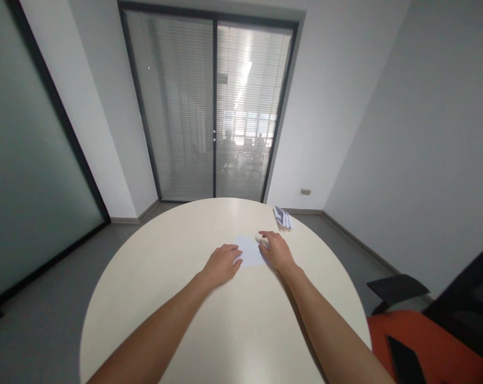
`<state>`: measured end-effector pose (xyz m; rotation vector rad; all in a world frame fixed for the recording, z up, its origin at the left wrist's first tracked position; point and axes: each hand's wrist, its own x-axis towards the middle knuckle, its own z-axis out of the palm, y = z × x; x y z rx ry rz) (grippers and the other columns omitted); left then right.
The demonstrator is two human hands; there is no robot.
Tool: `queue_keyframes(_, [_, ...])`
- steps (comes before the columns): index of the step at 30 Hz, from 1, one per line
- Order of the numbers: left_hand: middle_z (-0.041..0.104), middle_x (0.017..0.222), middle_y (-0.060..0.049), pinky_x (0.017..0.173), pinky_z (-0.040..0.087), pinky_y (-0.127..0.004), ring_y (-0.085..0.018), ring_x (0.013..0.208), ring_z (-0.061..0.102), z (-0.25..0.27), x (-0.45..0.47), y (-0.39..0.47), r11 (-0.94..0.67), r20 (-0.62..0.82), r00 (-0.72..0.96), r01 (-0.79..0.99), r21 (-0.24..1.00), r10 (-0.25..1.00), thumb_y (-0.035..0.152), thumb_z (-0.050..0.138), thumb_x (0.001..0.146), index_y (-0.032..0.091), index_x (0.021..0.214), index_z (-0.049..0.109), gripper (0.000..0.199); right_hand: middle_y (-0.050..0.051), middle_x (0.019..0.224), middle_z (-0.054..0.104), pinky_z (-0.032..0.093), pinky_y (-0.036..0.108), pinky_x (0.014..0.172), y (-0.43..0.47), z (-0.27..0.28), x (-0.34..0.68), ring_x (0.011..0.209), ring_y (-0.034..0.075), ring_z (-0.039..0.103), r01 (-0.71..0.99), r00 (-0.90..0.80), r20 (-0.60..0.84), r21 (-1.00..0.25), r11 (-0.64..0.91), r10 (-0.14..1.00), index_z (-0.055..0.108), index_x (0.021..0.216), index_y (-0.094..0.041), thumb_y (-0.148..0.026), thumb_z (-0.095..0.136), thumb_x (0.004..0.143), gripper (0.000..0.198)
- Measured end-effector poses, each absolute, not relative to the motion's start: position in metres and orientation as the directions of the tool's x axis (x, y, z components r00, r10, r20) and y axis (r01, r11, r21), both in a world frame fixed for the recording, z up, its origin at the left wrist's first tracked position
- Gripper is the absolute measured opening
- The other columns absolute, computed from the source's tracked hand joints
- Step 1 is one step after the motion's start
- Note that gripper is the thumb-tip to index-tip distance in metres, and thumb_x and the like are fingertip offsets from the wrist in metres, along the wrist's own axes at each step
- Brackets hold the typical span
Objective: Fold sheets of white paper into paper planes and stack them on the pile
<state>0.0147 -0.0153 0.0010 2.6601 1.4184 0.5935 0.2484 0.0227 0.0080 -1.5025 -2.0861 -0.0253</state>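
A small sheet of white paper (249, 252) lies on the round table between my hands. My left hand (223, 263) rests at its left side, fingers stretched out and their tips on the paper's edge. Over the right side of the sheet is my right hand (278, 252), its fingers apart and slightly curved, thumb near the edge. I cannot tell whether the right fingertips touch the paper. Beyond the right hand, near the table's far right rim, sits a folded piece of paper (282, 218) with pleats and grey markings.
The round cream table (157, 277) reaches toward a glass door (177, 117) with blinds. At the lower right stands an orange chair (433, 346) with black armrests. A frosted glass panel (29, 160) is on the left, and a wall socket (305, 191) is low on the wall.
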Motion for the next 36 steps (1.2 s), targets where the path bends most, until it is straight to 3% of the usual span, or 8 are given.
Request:
queue_keyframes(5, [0.069, 0.114, -0.007, 0.101, 0.047, -0.039, -0.024, 0.109, 0.060, 0.012, 0.017, -0.022, -0.678, 0.330, 0.601, 0.702, 0.218, 0.728, 0.030, 0.055, 0.094, 0.022, 0.109, 0.070, 0.023, 0.011, 0.123, 0.068, 0.045, 0.037, 0.102, 0.016, 0.006, 0.224, 0.114, 0.023, 0.060, 0.719, -0.455, 0.417, -0.349, 0.601, 0.787, 0.066, 0.123, -0.017, -0.018, 0.050, 0.093, 0.034])
queue_keyframes(9, [0.065, 0.126, -0.008, 0.108, 0.043, -0.037, -0.024, 0.121, 0.055, 0.013, 0.020, -0.026, -0.714, 0.328, 0.636, 0.652, 0.255, 0.699, 0.029, 0.056, 0.092, 0.022, 0.118, 0.064, 0.029, 0.008, 0.125, 0.069, 0.044, 0.040, 0.106, 0.015, -0.003, 0.216, 0.117, 0.023, 0.061, 0.624, -0.582, 0.379, -0.359, 0.694, 0.719, 0.068, 0.121, -0.019, -0.009, 0.047, 0.086, 0.041])
queue_keyframes(16, [0.057, 0.143, -0.011, 0.114, 0.034, -0.047, -0.026, 0.132, 0.051, 0.006, 0.018, -0.022, -0.643, 0.277, 0.587, 0.742, 0.190, 0.760, 0.035, 0.049, 0.097, 0.019, 0.132, 0.059, 0.040, 0.014, 0.141, 0.058, 0.040, 0.046, 0.113, 0.020, -0.012, 0.227, 0.132, 0.025, 0.053, 0.624, -0.602, 0.354, -0.350, 0.698, 0.716, 0.056, 0.137, -0.016, -0.021, 0.041, 0.097, 0.042])
queue_keyframes(21, [0.062, 0.135, -0.012, 0.113, 0.034, -0.046, -0.026, 0.126, 0.056, 0.011, 0.013, -0.018, -0.604, 0.283, 0.556, 0.788, 0.119, 0.782, 0.033, 0.046, 0.097, 0.020, 0.124, 0.064, 0.035, 0.015, 0.146, 0.052, 0.036, 0.054, 0.112, 0.020, -0.009, 0.236, 0.141, 0.032, 0.041, 0.744, -0.553, 0.262, -0.273, 0.610, 0.791, 0.055, 0.138, -0.018, -0.031, 0.042, 0.101, 0.042])
queue_keyframes(24, [0.068, 0.117, -0.012, 0.105, 0.041, -0.043, -0.026, 0.112, 0.061, 0.019, 0.010, -0.020, -0.611, 0.295, 0.564, 0.786, 0.095, 0.771, 0.028, 0.048, 0.095, 0.020, 0.114, 0.070, 0.030, 0.013, 0.151, 0.048, 0.032, 0.058, 0.112, 0.019, -0.009, 0.240, 0.143, 0.033, 0.036, 0.839, -0.437, 0.250, -0.231, 0.492, 0.864, 0.055, 0.140, -0.022, -0.033, 0.043, 0.100, 0.042])
queue_keyframes(27, [0.068, 0.103, -0.010, 0.098, 0.046, -0.039, -0.025, 0.102, 0.062, 0.024, 0.006, -0.021, -0.642, 0.290, 0.592, 0.758, 0.119, 0.752, 0.021, 0.049, 0.091, 0.021, 0.104, 0.072, 0.026, 0.014, 0.148, 0.051, 0.029, 0.055, 0.114, 0.020, -0.008, 0.244, 0.140, 0.030, 0.040, 0.872, -0.375, 0.294, -0.211, 0.442, 0.879, 0.060, 0.135, -0.023, -0.031, 0.046, 0.100, 0.039])
queue_keyframes(32, [0.063, 0.126, -0.008, 0.108, 0.040, -0.033, -0.022, 0.119, 0.056, 0.017, 0.000, -0.015, -0.725, 0.297, 0.665, 0.660, 0.195, 0.685, 0.019, 0.050, 0.092, 0.022, 0.112, 0.068, 0.027, 0.013, 0.129, 0.063, 0.039, 0.043, 0.106, 0.020, 0.001, 0.241, 0.123, 0.026, 0.053, 0.852, -0.376, 0.372, -0.221, 0.475, 0.849, 0.072, 0.118, -0.022, -0.031, 0.055, 0.096, 0.029])
queue_keyframes(36, [0.062, 0.129, -0.010, 0.107, 0.040, -0.041, -0.026, 0.119, 0.056, 0.010, -0.003, -0.010, -0.663, 0.311, 0.602, 0.734, 0.148, 0.736, 0.031, 0.050, 0.097, 0.023, 0.120, 0.066, 0.030, 0.009, 0.114, 0.069, 0.044, 0.038, 0.099, 0.016, 0.010, 0.233, 0.109, 0.023, 0.059, 0.780, -0.434, 0.400, -0.282, 0.559, 0.807, 0.074, 0.110, -0.022, -0.027, 0.056, 0.095, 0.024])
